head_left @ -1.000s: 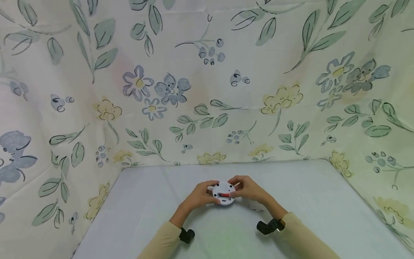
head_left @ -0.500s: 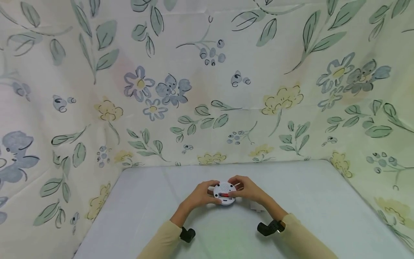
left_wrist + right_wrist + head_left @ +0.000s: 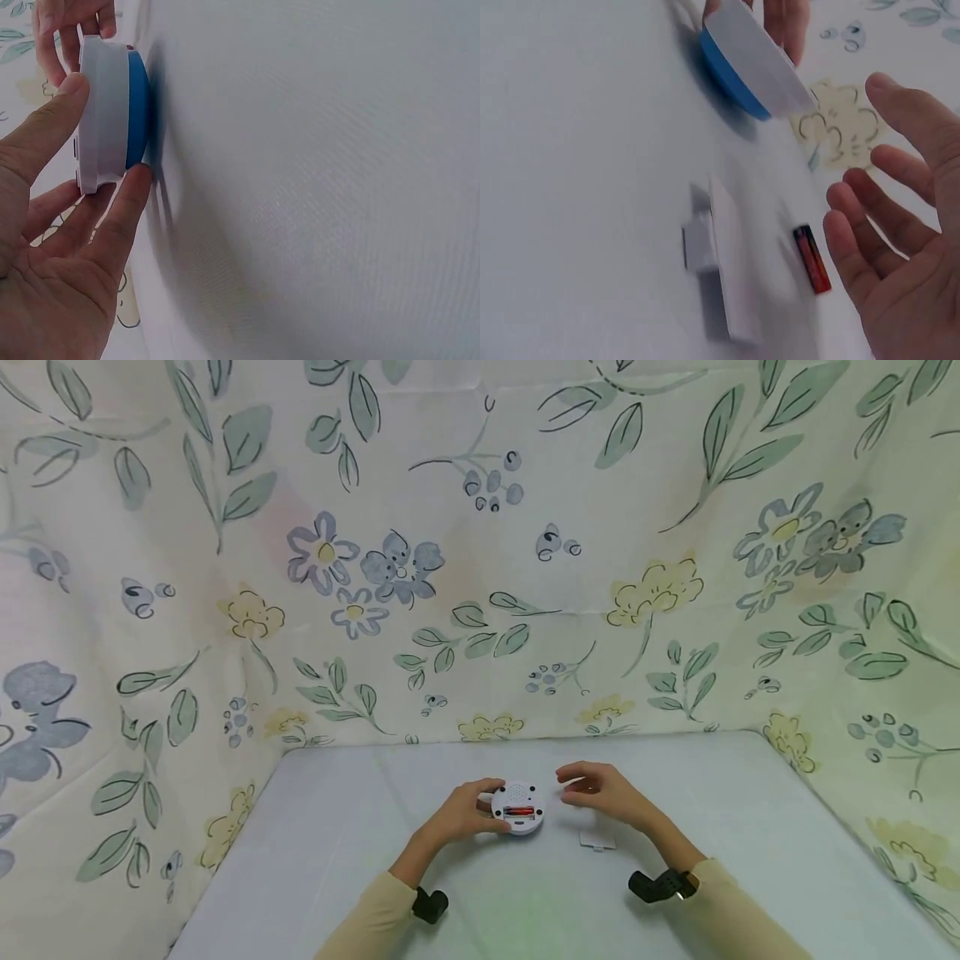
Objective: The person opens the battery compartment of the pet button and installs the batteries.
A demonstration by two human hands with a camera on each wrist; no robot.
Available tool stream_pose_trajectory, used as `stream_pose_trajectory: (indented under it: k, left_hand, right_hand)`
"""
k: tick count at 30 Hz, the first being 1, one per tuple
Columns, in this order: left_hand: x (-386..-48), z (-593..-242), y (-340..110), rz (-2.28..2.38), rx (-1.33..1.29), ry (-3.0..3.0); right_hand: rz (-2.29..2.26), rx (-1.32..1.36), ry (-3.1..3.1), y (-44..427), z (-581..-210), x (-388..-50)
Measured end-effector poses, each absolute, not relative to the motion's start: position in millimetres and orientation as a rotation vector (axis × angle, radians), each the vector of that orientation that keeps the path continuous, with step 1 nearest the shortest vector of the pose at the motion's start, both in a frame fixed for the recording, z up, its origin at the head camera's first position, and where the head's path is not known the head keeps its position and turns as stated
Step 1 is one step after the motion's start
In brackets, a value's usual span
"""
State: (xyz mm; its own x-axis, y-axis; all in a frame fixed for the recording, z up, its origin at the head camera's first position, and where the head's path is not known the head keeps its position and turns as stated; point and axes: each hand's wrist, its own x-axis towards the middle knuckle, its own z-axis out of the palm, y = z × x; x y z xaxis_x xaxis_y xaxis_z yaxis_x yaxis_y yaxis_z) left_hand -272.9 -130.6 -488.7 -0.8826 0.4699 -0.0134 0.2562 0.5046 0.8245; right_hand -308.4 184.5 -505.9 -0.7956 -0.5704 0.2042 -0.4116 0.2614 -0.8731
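A round white device (image 3: 517, 795) lies underside up on the table, a red battery (image 3: 519, 811) in its uncovered slot. Its blue lower part (image 3: 138, 109) shows in the left wrist view. The left hand (image 3: 461, 814) grips the device's rim between thumb and fingers. To the right, the right hand (image 3: 609, 793) is apart from it, fingers loosely bent and holding nothing. In the right wrist view a second red-and-black battery (image 3: 811, 259) lies near the fingers of the right hand (image 3: 900, 225), beside a small white cover (image 3: 731, 262).
The white table (image 3: 360, 860) carries the small cover (image 3: 597, 840) just below the right hand. A floral cloth (image 3: 480, 552) stands behind the table and along its sides.
The right hand has let go of the device and moved right, uncovering the battery slot and the cover on the table. The left hand keeps its grip, nearly unmoved.
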Motion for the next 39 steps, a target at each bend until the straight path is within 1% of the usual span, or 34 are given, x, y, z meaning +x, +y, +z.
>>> stream_pose_trajectory:
  k: [8,15,21,30,36,39]
  left_hand:
    - [-273.6,-488.9,-130.7,1.328,0.61,2.504]
    - [-274.2,-489.2,-130.4,1.324,0.61,2.508]
    - [-275.2,-492.9,-131.8,1.322,0.628,2.51]
    - [-275.4,-495.8,-133.7,1.32,0.643,2.514]
    - [-276.1,-496.4,-133.8,1.32,0.652,2.514]
    - [-276.7,-496.5,-134.0,1.32,0.656,2.513]
  right_hand:
    - [-1.589,-0.888,2.401,211.1,-509.3,-308.8]
    - [-1.588,-0.892,2.497,221.7,-512.3,-306.3]
    - [-1.519,-0.844,2.652,226.3,-518.2,-305.3]
    - [-1.314,-0.74,2.853,220.0,-526.4,-308.7]
    - [-1.223,-0.721,2.875,207.0,-525.9,-312.5]
    - [-1.178,-0.754,2.878,201.8,-525.3,-315.5]
